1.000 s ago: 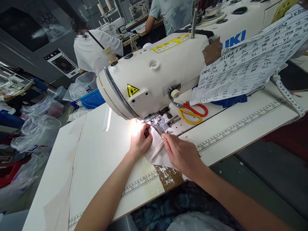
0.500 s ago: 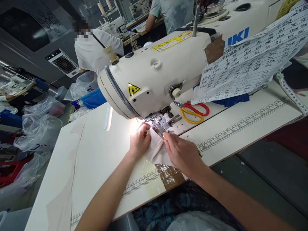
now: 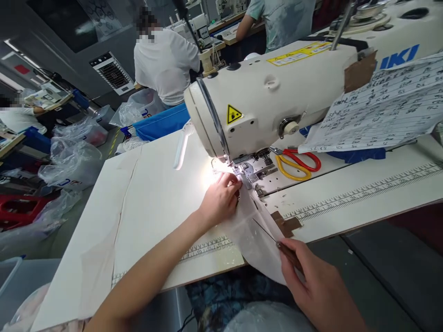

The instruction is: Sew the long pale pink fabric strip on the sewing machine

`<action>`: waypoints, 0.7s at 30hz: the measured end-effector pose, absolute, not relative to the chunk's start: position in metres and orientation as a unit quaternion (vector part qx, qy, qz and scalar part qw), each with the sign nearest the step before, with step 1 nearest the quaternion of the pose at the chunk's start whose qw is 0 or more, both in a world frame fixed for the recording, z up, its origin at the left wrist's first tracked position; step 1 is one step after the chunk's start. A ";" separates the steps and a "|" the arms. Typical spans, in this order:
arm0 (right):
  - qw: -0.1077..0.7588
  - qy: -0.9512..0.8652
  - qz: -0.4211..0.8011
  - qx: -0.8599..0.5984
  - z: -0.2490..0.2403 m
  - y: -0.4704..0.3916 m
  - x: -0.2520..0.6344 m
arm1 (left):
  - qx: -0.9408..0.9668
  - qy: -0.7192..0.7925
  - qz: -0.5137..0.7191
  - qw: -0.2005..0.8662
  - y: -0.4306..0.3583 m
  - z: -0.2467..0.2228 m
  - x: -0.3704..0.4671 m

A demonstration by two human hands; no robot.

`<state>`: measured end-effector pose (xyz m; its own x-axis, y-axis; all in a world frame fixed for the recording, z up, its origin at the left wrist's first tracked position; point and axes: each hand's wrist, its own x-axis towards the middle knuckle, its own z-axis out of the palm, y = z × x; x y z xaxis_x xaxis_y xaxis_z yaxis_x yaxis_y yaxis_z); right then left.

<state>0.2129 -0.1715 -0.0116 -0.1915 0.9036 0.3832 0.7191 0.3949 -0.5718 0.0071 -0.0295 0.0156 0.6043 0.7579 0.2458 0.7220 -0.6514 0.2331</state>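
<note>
A pale piece of fabric (image 3: 254, 235) runs from the needle area of a white sewing machine (image 3: 270, 106) down over the table's front edge. Beside the lit presser foot, my left hand (image 3: 221, 196) is closed on the fabric, fingers bent together. My right hand (image 3: 311, 281), closer to me and past the table edge, grips a thin pointed tool (image 3: 266, 230) whose tip lies over the fabric. Whether its fingers also pinch the cloth is unclear. Scissors with red and yellow handles (image 3: 297, 165) rest on the machine bed to the right.
A handwritten sheet (image 3: 384, 106) hangs at the right of the machine. Ruler markings (image 3: 363, 191) run along the white table (image 3: 155, 203). Plastic-wrapped bundles (image 3: 74, 161) stand on the left floor. A person in a white shirt (image 3: 166, 64) sits beyond the machine.
My right hand has moved away from the presser foot toward me, and the thin tool now shows. More fabric is spread out below the foot. The view has shifted, moving the machine rightward.
</note>
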 end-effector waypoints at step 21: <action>0.292 -0.813 0.022 -0.503 0.000 -0.155 0.211 | 0.892 0.407 0.196 -0.021 -0.048 -0.003 0.006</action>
<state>0.2113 -0.1549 -0.0003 -0.3243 0.8306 0.4527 0.8048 0.4937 -0.3294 0.0062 -0.0482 -0.0025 0.5924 0.7175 0.3664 0.7338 -0.6682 0.1222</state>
